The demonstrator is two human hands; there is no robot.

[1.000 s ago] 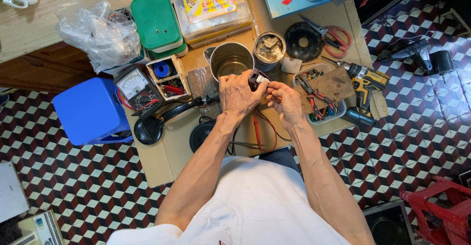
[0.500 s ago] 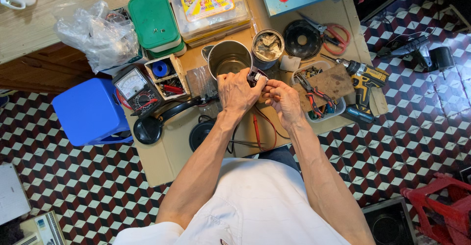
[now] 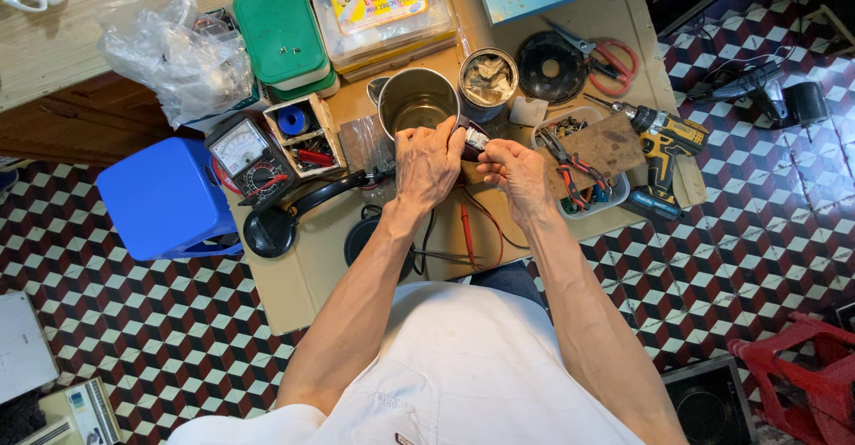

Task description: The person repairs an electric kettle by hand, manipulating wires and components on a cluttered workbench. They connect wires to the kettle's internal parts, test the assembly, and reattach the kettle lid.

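- The left hand (image 3: 427, 162) and the right hand (image 3: 515, 171) meet over the middle of the bench (image 3: 303, 276), both pinched on a small part (image 3: 475, 139) with a pale end, held up off the surface, probably so that both sets of fingers can work on it at once.
- The left hand is closed round the dark side of the part, seemingly to steady it; the right hand grips the pale end with its fingertips. What the part is exactly is too small to tell.
- Red and black wires (image 3: 476, 222) trail from under the hands toward the body; whether they join the part I cannot tell.
- A steel pot (image 3: 411, 102) stands just behind the left hand, and a tin of scraps (image 3: 488, 78) beside it, both near at hand.
- A meter (image 3: 245, 153) lies to the left, dial up, apparently so that it can be read from the seat.
- A tray of pliers (image 3: 579, 164) sits just right of the right hand, with a yellow drill (image 3: 663, 138) beyond it.
- Scissors (image 3: 606, 53), a green box (image 3: 280, 31) and a plastic bag (image 3: 174, 53) lie further back, out of the working space.
- A blue stool (image 3: 160, 200) stands on the tiled floor beside the bench.
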